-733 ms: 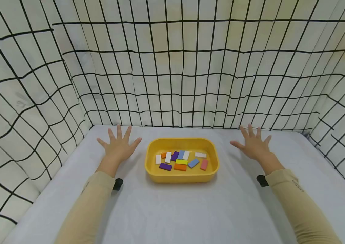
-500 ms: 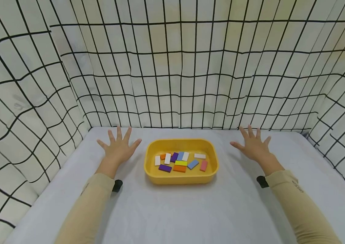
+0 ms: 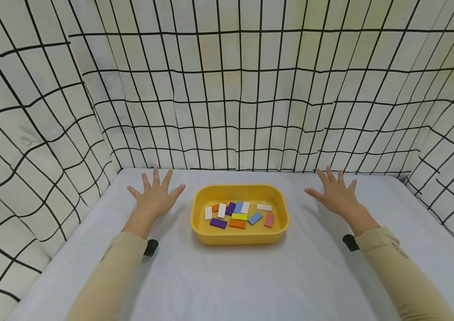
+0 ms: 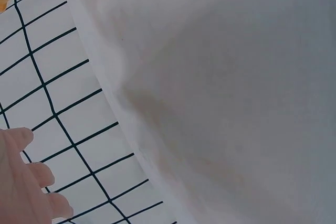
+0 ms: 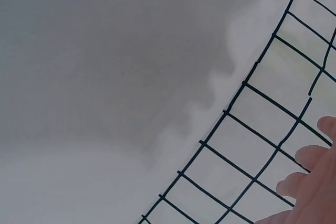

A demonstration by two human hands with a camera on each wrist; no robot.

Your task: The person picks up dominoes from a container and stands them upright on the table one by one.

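A yellow tray (image 3: pixel 240 239) with rounded corners stands on the white-covered table. Inside it lie several small flat rectangular blocks, among them a purple block (image 3: pixel 218 223), an orange block (image 3: pixel 237 224), a yellow block (image 3: pixel 239 216), a blue block (image 3: pixel 255 218), a red block (image 3: pixel 269 220) and a white block (image 3: pixel 264 207). To the left of the tray, my left hand (image 3: pixel 154 200) is spread with straight fingers, holding nothing. My right hand (image 3: pixel 337 194) is spread the same way on the other side, also with nothing in it. Shadows on the cloth fall beside both hands.
A white wall with a black grid (image 3: pixel 227 111) rises behind the table (image 3: pixel 243 285) and along both sides. Dark wrist devices sit under each sleeve cuff, one black device (image 3: pixel 151 248) at the left and another black device (image 3: pixel 350 242) at the right.
The head view has shifted slightly. My right forearm has moved a little to the right; both hands keep their spread fingers, and the blocks stay as they were in the tray.
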